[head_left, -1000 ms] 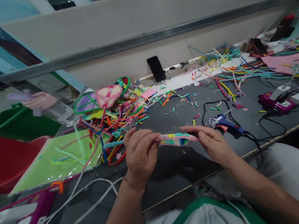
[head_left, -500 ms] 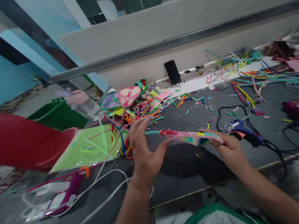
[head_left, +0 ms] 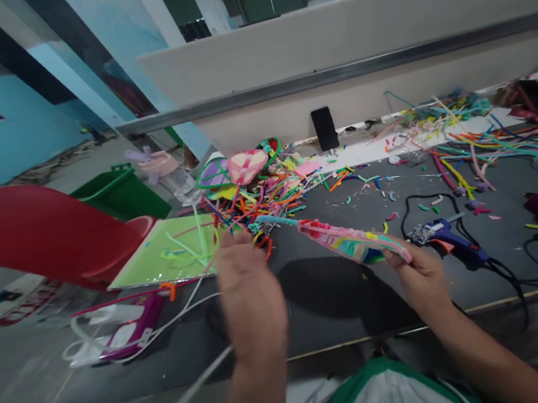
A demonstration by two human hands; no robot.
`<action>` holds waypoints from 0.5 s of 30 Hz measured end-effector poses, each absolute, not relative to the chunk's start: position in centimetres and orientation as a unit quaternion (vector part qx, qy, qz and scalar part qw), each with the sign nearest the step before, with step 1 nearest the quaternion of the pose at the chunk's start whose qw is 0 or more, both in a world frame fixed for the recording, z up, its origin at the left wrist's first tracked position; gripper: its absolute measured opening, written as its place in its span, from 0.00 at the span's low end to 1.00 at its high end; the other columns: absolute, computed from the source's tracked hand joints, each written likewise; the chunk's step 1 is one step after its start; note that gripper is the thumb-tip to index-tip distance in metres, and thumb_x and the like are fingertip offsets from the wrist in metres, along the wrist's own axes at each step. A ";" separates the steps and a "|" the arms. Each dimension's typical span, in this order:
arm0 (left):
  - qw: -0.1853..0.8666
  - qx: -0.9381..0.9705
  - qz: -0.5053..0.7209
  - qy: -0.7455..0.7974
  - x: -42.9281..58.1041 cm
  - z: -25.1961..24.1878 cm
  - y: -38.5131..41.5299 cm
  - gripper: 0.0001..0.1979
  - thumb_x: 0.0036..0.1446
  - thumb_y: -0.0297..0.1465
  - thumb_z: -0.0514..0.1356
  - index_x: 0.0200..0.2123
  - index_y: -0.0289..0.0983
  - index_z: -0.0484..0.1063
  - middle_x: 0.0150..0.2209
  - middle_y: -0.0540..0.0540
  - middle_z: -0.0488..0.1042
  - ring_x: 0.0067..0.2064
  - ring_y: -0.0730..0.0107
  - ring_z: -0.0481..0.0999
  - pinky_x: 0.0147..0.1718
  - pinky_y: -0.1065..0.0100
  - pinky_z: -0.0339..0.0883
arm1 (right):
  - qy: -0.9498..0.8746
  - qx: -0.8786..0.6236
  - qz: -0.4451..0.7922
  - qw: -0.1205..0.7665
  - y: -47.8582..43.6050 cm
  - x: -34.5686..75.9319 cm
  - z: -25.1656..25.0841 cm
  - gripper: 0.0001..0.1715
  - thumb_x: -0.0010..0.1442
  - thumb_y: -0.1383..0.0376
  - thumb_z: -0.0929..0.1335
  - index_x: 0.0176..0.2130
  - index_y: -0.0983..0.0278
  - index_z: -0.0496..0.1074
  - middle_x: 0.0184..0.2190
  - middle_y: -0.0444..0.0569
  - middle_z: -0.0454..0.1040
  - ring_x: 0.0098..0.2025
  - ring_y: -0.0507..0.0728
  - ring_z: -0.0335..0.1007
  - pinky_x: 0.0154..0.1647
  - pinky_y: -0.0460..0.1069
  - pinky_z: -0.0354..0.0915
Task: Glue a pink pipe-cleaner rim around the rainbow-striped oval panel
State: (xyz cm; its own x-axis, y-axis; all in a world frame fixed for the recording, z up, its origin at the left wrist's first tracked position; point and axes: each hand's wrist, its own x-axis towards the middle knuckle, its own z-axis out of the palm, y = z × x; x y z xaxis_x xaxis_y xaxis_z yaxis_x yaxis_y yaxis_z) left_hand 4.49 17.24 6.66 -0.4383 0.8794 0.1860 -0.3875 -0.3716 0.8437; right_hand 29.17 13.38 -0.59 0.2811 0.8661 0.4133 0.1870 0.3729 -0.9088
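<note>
My right hand (head_left: 418, 273) pinches the near end of a flat multicoloured pipe-cleaner craft piece (head_left: 340, 239), banded in red, pink, yellow, teal and blue. A light-blue pipe-cleaner stem (head_left: 276, 219) sticks out of its far left end. The piece is held above the dark table, tilted with its right end lower. My left hand (head_left: 249, 292) is apart from the piece, to its left, and blurred by motion, so its fingers cannot be made out. Just beyond my right hand lies a blue glue gun (head_left: 450, 242) with a dark cable.
Loose pipe cleaners (head_left: 268, 195) pile up behind my left hand, beside a pink heart-shaped piece (head_left: 247, 165). A green sheet (head_left: 156, 255), a purple-and-white device (head_left: 133, 326) and a white cable are at left. A phone (head_left: 325, 128) leans on the back panel. A red chair (head_left: 45, 228) stands at far left.
My left hand has moved away from the craft piece's left end, down and to the left. The piece, still in my right hand, has turned to show more of its flat face.
</note>
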 end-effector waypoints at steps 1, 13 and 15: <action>0.433 0.340 0.743 0.380 6.3 5.5 17.2 0.25 0.53 0.36 0.65 0.54 0.46 0.65 0.53 0.47 0.68 0.52 0.74 0.70 0.49 0.74 0.66 | -0.549 -0.481 0.268 0.628 13.1 29.1 -0.4 0.16 0.61 0.63 0.67 0.48 0.52 0.76 0.48 0.45 0.78 0.50 0.62 0.74 0.53 0.60 0.68; 0.453 0.692 0.471 0.307 2.7 4.9 14.7 0.22 0.48 0.40 0.69 0.46 0.40 0.76 0.42 0.40 0.78 0.39 0.60 0.77 0.37 0.64 0.72 | -0.691 -0.331 0.374 0.524 10.6 30.3 3.1 0.18 0.65 0.63 0.64 0.52 0.49 0.73 0.49 0.44 0.78 0.53 0.58 0.73 0.55 0.55 0.67; 0.442 0.726 0.456 0.266 2.8 4.9 14.9 0.12 0.52 0.38 0.67 0.39 0.39 0.80 0.37 0.40 0.79 0.38 0.59 0.77 0.37 0.60 0.71 | -0.704 -0.332 0.402 0.482 10.1 30.8 3.5 0.19 0.64 0.62 0.64 0.54 0.49 0.72 0.51 0.45 0.77 0.54 0.59 0.72 0.55 0.55 0.67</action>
State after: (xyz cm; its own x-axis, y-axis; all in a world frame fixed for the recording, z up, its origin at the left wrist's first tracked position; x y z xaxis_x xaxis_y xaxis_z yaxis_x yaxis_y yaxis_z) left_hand 2.81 14.87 4.92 0.4431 0.7885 0.4266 -0.0171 -0.4683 0.8834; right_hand 30.85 10.09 3.45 -0.3152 0.8553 0.4113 0.0804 0.4559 -0.8864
